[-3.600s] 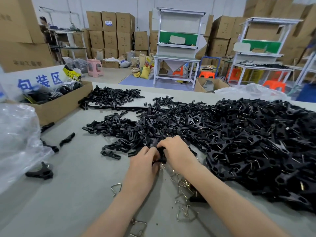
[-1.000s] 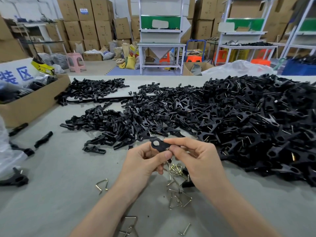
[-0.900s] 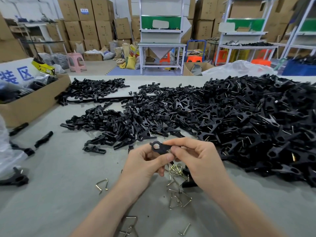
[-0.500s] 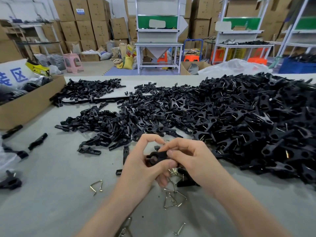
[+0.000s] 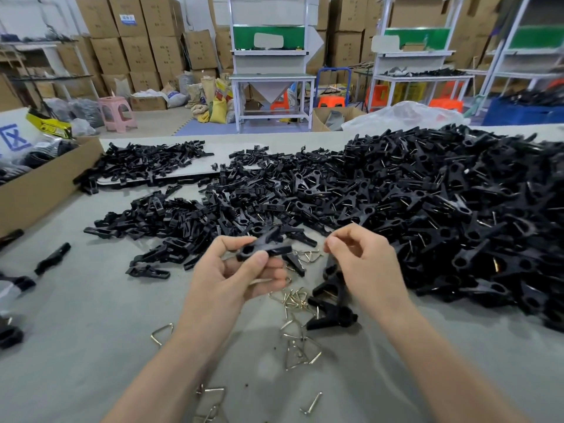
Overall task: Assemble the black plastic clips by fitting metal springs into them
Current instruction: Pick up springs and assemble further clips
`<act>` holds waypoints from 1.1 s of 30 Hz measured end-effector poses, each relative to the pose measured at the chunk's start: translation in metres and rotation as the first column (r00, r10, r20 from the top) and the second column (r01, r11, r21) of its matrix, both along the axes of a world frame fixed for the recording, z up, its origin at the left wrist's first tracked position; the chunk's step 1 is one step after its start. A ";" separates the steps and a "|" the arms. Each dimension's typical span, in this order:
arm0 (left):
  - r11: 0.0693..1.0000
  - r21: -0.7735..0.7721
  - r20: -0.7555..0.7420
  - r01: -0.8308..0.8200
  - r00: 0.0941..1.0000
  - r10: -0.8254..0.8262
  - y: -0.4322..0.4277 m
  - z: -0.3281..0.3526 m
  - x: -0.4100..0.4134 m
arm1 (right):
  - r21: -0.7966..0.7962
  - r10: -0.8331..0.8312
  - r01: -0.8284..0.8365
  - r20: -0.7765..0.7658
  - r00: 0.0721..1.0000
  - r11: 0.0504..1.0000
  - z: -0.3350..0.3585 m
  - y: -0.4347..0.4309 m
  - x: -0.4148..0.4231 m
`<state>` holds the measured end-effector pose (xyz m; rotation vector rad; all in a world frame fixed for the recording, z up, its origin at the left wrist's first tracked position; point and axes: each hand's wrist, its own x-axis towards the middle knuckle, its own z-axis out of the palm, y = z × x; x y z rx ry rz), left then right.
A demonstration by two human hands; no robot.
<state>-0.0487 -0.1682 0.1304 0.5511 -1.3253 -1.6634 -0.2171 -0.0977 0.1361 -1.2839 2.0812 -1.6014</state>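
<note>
Head view: left hand [image 5: 236, 280] fingers [image 5: 258, 260] pinched a black clip [image 5: 263, 248]; right hand [image 5: 366, 264] curled, contents unclear. A slack pinch might drop the clip onto the desk [image 5: 91, 315].

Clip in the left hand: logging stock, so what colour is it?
Black. The head view shows the clip in the left hand.

Bright, even light; soft shadows on the grey matte tabletop [image 5: 76, 331]. Bent metal wire springs [image 5: 297, 300] glint. Edges bow and blur (white shelving racks [image 5: 531, 61], far right).
</note>
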 end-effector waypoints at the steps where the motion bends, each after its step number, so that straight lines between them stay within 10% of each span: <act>1: 1.000 0.003 -0.009 -0.023 1.000 0.023 -0.002 -0.001 0.001 | 0.050 -0.045 0.051 -0.114 0.993 0.997 -0.004 -0.001 -0.002; 9: 0.993 0.015 -0.025 -0.113 0.993 0.113 -0.008 -0.009 0.001 | 0.314 0.158 0.012 -0.509 0.846 0.949 -0.022 -0.012 0.012; 19: 0.995 -0.009 -0.008 -0.099 0.995 0.099 -0.009 -0.011 0.002 | 0.429 0.478 -0.304 -0.391 0.786 0.851 -0.017 -0.011 0.021; 23: 0.993 -0.014 -0.014 -0.117 0.993 0.117 -0.008 -0.009 0.002 | 0.194 0.291 -0.232 -0.381 0.878 0.953 -0.016 -0.011 0.018; 33: 0.993 -0.016 0.002 -0.117 0.993 0.117 -0.007 -0.007 0.002 | 0.362 0.120 0.074 -0.487 0.865 0.929 -0.025 -0.014 0.010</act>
